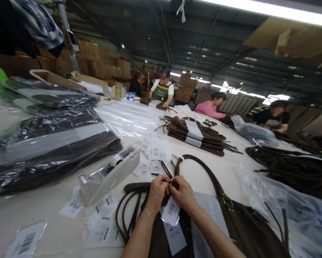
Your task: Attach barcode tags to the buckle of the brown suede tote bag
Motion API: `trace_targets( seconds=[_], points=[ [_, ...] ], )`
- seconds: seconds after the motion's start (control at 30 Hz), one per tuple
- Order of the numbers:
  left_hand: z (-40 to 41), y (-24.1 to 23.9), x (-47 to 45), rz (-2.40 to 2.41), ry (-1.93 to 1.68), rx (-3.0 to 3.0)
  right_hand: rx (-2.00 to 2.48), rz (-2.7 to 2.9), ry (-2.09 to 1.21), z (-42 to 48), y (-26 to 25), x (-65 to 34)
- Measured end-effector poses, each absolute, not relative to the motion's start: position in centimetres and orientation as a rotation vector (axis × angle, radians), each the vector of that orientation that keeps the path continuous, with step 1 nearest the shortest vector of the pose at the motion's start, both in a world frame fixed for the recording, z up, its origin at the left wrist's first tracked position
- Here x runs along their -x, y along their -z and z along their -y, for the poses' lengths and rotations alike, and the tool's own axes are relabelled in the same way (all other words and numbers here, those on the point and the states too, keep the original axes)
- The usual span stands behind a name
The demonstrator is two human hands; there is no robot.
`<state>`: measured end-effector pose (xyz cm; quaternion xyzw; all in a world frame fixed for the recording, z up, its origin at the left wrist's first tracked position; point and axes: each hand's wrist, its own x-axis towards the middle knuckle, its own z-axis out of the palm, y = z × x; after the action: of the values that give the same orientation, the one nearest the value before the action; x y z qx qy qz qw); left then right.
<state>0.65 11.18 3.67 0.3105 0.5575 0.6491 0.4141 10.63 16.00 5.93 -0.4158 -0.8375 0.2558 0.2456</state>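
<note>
My left hand [157, 192] and my right hand [183, 195] meet fingertip to fingertip above a dark brown leather bag [241, 225] lying on the table. Both hands pinch something small at the top of a white barcode tag [171, 211], which hangs below my fingers. A second tag in a clear sleeve [177, 236] lies beneath it on the bag. The bag's long brown strap [201, 166] arches beyond my hands, and thin brown cords [127, 211] loop to the left of my left wrist.
A white tape dispenser [109, 172] stands left of my hands among loose barcode labels [155, 157]. Bagged dark goods [50, 143] fill the left side, a stack of brown bags [195, 134] lies mid-table, and clear plastic bags [284, 211] lie right. Several other people work at the far end.
</note>
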Motion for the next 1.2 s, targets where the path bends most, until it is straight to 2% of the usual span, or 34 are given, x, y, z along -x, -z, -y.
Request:
trace_targets(
  seconds=[0.33, 0.8, 1.2],
  points=[
    [-11.51, -3.33, -0.7, -1.451, -1.643, -0.769, 1.122, 2.276, -0.711, -16.31, -5.3, -10.5],
    [-11.24, -3.88, -0.72, -1.434, -1.629, -0.736, 1.22, 2.138, -1.0, -16.66, -6.22, -10.69],
    [-11.3, -4.12, -0.93, -1.386, -1.614, -0.776, 1.195, 2.138, -0.967, -16.79, -5.84, -11.01]
  ],
)
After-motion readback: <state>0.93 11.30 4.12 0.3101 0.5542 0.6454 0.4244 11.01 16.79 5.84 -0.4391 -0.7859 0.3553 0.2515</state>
